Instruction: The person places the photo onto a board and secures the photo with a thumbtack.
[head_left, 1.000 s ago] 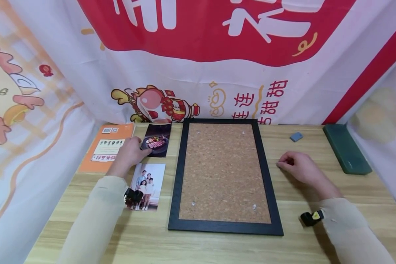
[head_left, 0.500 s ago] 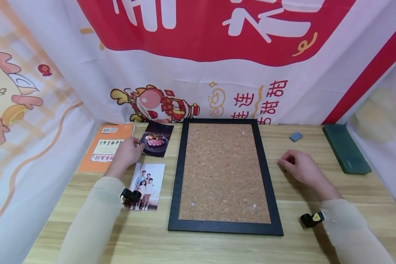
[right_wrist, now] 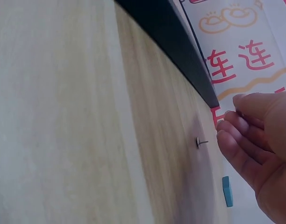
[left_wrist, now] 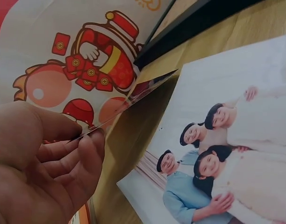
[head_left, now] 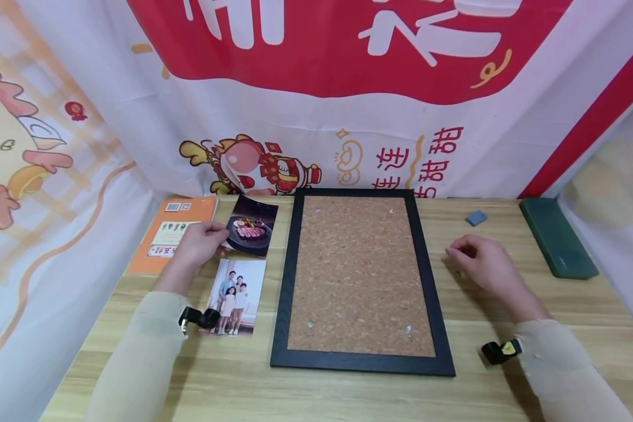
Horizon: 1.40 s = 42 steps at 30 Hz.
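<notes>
My left hand (head_left: pixel 200 243) pinches the left edge of a food photo (head_left: pixel 252 227) between thumb and fingers. In the left wrist view that photo (left_wrist: pixel 138 100) shows nearly edge-on, tilted over the table. Just below it in the head view lies a family photo (head_left: pixel 237 299). Right of the black-framed cork board (head_left: pixel 361 275), my right hand (head_left: pixel 480 261) hovers with fingers loosely curled and nothing visible held. A thumbtack (right_wrist: pixel 200 142) sits on the tabletop, point up, close by its fingertips.
An orange book (head_left: pixel 190 211) lies under the left hand's side at the back left. On the right are a small blue eraser-like block (head_left: pixel 476 218) and a long green case (head_left: pixel 559 240). A printed cloth (head_left: pixel 316 146) hangs behind the table.
My left hand has drawn back slightly left, and the food photo has turned and lifted with it. My right hand has risen a little, and the thumbtack below it now shows.
</notes>
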Available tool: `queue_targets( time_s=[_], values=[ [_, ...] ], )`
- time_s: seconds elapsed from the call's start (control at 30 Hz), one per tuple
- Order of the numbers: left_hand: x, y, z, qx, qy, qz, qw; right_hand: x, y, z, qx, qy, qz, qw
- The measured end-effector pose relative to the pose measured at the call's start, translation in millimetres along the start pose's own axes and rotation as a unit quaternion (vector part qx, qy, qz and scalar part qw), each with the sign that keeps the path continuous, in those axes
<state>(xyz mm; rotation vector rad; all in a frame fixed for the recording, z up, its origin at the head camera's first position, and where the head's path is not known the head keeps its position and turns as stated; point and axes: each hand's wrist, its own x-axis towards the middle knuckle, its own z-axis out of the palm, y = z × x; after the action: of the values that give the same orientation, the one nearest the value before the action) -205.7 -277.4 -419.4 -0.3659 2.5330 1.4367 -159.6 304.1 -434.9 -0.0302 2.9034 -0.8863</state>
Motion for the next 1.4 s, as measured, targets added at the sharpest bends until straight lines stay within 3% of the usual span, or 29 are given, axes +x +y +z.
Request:
queue_targets(
  time_s=[0.23,0.53,0.9,1.23,1.4],
  values=[
    [-8.8,-4.3,-0.4,-0.071,-0.016,0.016,0.9972,-1,-4,-1,0.014,0.013,-0.002,1.0],
    [-16.5,-3.3,5.4,-0.098,-0.019,0.041,0.9942,-3,-8,-1,0.041,0.03,-0.025,0.998],
    [-23.0,4.6,14.0,-0.062,-0.009,0.049,0.9969,-3,-13,0,0.116,0.019,0.023,0.993],
    [-28.6,19.1,35.5,-0.071,-0.025,0.039,0.9964,-2,-20,3,0.133,0.033,-0.022,0.99],
    [-30.0,22.3,48.0,-0.06,-0.023,0.069,0.9955,-1,-24,3,0.145,0.009,-0.039,0.989]
  ],
)
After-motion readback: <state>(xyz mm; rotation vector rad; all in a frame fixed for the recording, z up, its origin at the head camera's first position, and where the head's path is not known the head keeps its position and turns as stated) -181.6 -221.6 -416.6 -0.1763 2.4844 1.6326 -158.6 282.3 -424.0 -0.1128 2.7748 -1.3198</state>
